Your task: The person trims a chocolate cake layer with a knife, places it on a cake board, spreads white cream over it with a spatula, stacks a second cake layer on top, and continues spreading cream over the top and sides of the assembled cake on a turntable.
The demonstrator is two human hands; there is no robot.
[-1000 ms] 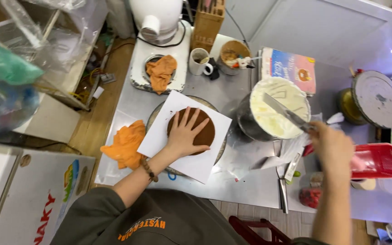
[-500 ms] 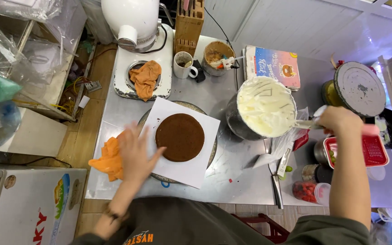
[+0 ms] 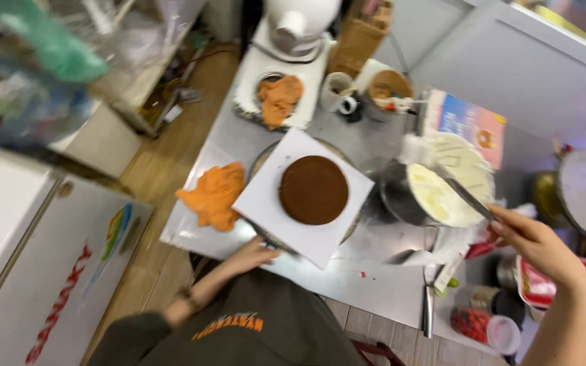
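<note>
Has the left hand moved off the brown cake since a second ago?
Yes. The left hand has come off the brown cake toward the person, now at the white board's near edge.

A baking kitchen: a steel desk [image 3: 367, 278] carries a stand mixer [image 3: 300, 24], a bowl of cream [image 3: 442, 186] and a chocolate cake layer [image 3: 313, 190].

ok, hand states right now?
Left hand: open, holding nothing, fingertips at the edge of the white board.
Right hand: closed on a spatula in the cream bowl.
</note>
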